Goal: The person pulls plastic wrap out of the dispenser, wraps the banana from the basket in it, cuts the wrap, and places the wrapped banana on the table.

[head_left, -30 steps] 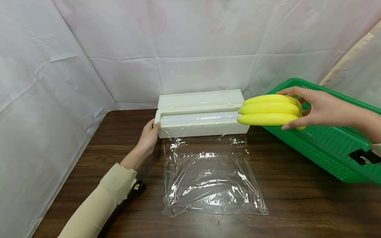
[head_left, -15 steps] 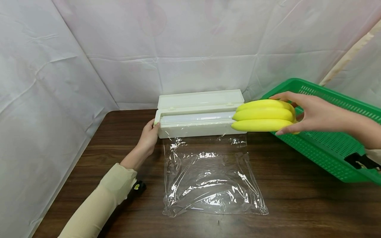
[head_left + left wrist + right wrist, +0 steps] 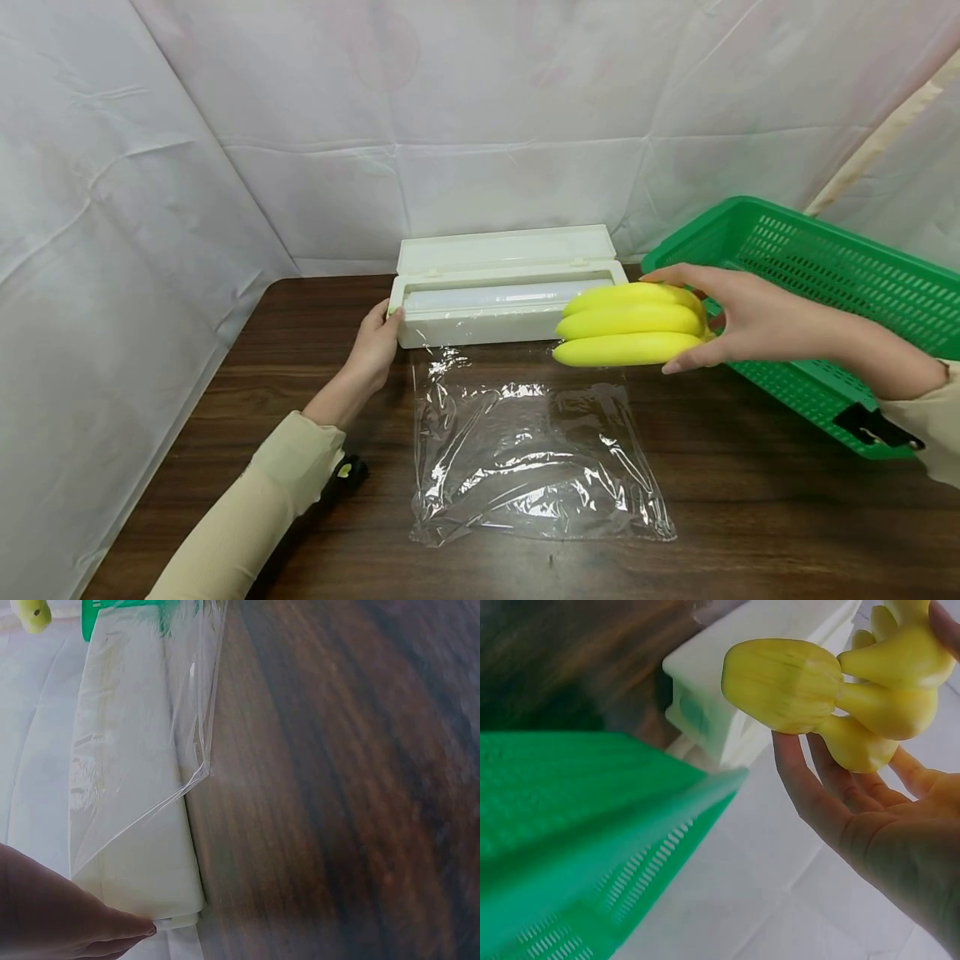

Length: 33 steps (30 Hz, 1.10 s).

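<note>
In the head view my right hand (image 3: 742,321) grips a bunch of yellow bananas (image 3: 633,323) by its stem end, held in the air over the right part of the film. The right wrist view shows the stem end of the bananas (image 3: 780,682) with fingers under it. My left hand (image 3: 369,346) holds the left end of a white cling film box (image 3: 510,327), thumb at its front corner. The box's lid (image 3: 510,250) stands up at the back, with a film roll (image 3: 487,297) inside. A sheet of clear cling film (image 3: 525,450) runs from the box across the table.
A green perforated basket (image 3: 847,250) stands at the right, partly behind my right forearm. The dark wooden table (image 3: 750,533) reaches back to white cloth walls (image 3: 517,100) behind and at the left. A tiny dark speck (image 3: 551,560) lies in front of the film.
My right hand has carried the bananas left and toward the front, from beside the basket to over the film's right side. The left hand, box and film have stayed still.
</note>
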Each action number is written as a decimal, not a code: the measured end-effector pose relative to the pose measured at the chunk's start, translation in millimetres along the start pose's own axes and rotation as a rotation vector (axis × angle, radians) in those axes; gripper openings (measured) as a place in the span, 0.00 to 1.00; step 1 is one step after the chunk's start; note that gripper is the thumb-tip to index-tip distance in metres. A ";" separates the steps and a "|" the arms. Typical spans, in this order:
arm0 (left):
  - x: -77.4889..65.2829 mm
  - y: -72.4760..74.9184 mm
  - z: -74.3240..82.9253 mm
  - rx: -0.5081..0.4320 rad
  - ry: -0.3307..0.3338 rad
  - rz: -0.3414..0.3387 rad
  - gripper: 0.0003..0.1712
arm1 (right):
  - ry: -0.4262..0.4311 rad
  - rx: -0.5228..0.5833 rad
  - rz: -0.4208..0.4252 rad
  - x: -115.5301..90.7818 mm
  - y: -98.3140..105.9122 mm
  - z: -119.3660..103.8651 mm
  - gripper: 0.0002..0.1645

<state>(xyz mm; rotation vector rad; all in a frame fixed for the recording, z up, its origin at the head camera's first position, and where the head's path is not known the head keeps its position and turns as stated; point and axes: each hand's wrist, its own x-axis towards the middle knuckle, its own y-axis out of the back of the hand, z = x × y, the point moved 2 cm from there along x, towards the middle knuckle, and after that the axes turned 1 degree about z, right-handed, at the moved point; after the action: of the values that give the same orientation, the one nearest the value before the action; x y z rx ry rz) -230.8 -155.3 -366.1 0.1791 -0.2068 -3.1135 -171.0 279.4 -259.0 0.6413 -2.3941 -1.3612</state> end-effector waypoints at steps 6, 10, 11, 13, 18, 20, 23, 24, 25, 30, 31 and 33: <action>0.9 -0.7 -0.2 0.008 0.004 -0.001 0.31 | 0.035 0.034 -0.026 0.8 -12.6 -2.6 0.59; 1.5 -1.4 -1.3 0.002 0.003 0.002 0.30 | 0.025 0.070 -0.036 -0.1 -19.4 -3.7 0.58; 1.5 -1.5 -1.3 0.000 0.001 0.002 0.30 | 0.018 0.081 -0.039 -0.5 -21.1 -3.9 0.58; 1.8 -1.8 -1.5 -0.004 0.000 0.003 0.30 | 0.006 0.106 -0.045 -1.5 -25.1 -3.7 0.57; 2.0 -2.4 -1.4 -0.014 -0.001 0.008 0.30 | 0.003 0.166 -0.060 -2.4 -37.2 -1.5 0.58; 1.6 -2.5 -1.0 -0.017 -0.002 0.010 0.30 | 0.018 0.200 -0.069 -1.6 -42.5 -1.3 0.57; 1.2 -2.6 -0.4 -0.020 0.000 0.011 0.30 | 0.041 0.245 -0.086 0.1 -50.4 -2.1 0.56; 1.1 -2.6 -0.4 -0.020 0.002 0.011 0.30 | 0.044 0.260 -0.096 0.8 -53.3 -2.4 0.55; 1.0 -2.6 -0.2 -0.020 0.003 0.010 0.30 | 0.047 0.269 -0.104 1.5 -56.4 -2.7 0.55; 1.1 -2.4 -0.5 -0.019 0.008 0.008 0.30 | 0.040 0.269 -0.141 4.5 -72.1 -3.8 0.54; 1.1 -2.5 -0.5 -0.019 0.008 0.008 0.30 | 0.044 0.264 -0.144 5.3 -75.1 -4.1 0.54; 0.7 -2.4 -0.3 -0.016 0.006 0.007 0.31 | 0.052 0.248 -0.152 7.1 -80.9 -4.8 0.53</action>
<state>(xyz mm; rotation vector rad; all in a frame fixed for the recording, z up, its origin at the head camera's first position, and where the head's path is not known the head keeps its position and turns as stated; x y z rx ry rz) -231.5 -153.0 -366.7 0.1877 -0.1815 -3.1063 -156.4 236.0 -326.3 0.9288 -2.5380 -1.0943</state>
